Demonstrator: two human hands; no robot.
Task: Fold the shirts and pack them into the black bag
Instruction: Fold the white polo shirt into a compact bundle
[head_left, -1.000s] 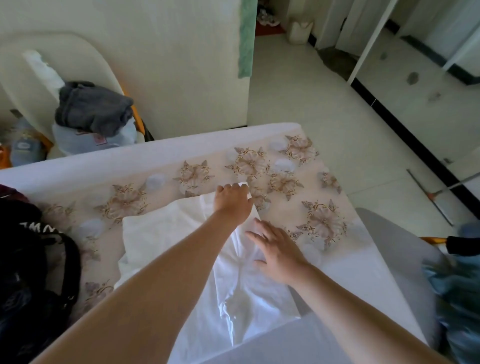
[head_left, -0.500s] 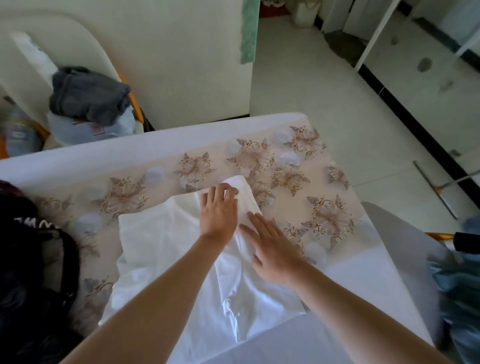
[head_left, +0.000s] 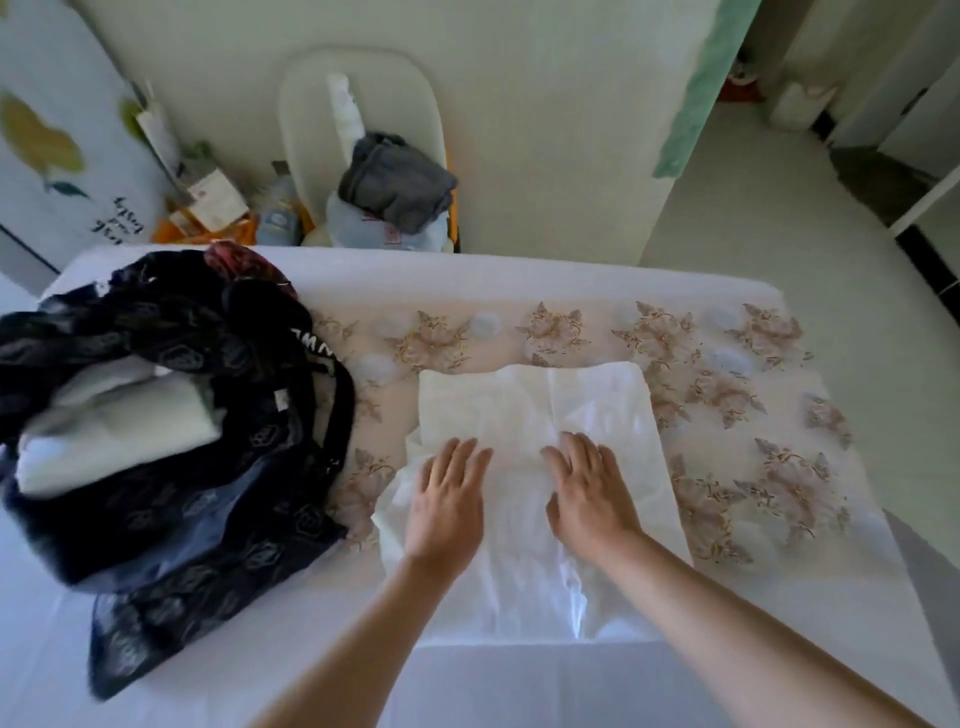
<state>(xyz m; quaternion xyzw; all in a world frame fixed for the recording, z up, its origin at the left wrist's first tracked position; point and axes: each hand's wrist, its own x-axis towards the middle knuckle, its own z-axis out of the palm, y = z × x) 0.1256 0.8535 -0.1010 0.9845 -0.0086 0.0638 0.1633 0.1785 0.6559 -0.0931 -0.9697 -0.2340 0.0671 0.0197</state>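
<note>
Left hand (head_left: 447, 509) and right hand (head_left: 592, 499) lay flat, fingers straight, on white shirt (head_left: 545, 405). Black bag (head_left: 182, 519) just left, lettering unreadable. Floral cover (head_left: 753, 415) showed beyond shirt's right edge.

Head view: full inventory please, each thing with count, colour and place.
white shirt: one, white, partly folded, centre of the bedcover
black bag: one, black patterned, open, left of the white shirt
folded clothes: count unclear, white, inside the black bag
bedcover: one, beige floral, under the white shirt
grey garment: one, grey, beyond the bedcover's far edge
bottle: one, pale blue, left of the grey garment
left hand: flat on the white shirt
right hand: flat on the white shirt
</note>
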